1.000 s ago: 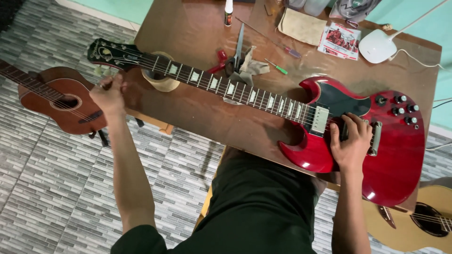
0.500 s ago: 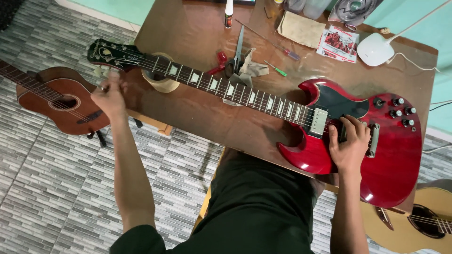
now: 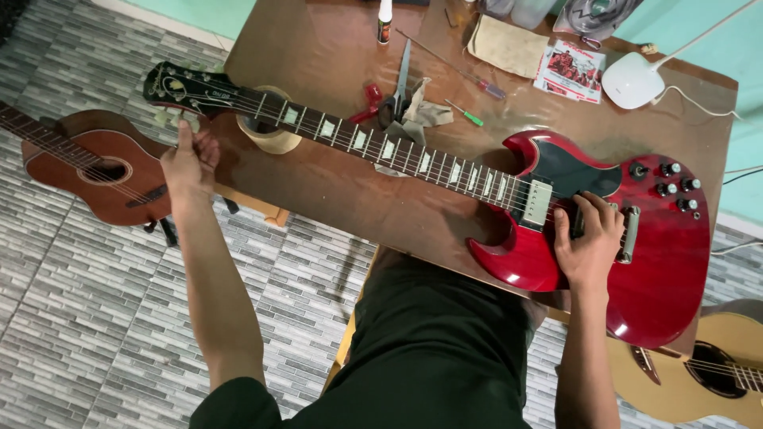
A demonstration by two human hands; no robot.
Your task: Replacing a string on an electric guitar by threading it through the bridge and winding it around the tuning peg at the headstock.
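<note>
— where's the guitar sitting right now?

— the red electric guitar (image 3: 556, 214) lies flat, face up, across the brown table (image 3: 318, 48). my left hand (image 3: 189, 159) is at the headstock (image 3: 184, 89), fingers pinched round a tuning peg on the edge nearest me. my right hand (image 3: 590, 242) rests on the body, fingers curled and slightly spread over the strings, just beside the bridge.

— which way does it run?

— long axis goes from my left fingers to my right ones, slanting a little: headstock points out past my left hand and away from me, the body end sits beyond my right hand, nearer me. the neck rests on a roll of tape (image 3: 270, 131) just right of my left fingers.

— what could go wrong?

— i'd say overturning the peg could snap a string up toward my right fingertips. the body's lower edge overhangs the table, so leaning on it could tip the neck off the roll. the scissors (image 3: 397, 91) and screwdriver (image 3: 462, 113) lie just beyond the neck, near enough to scratch it if it slides.
</note>
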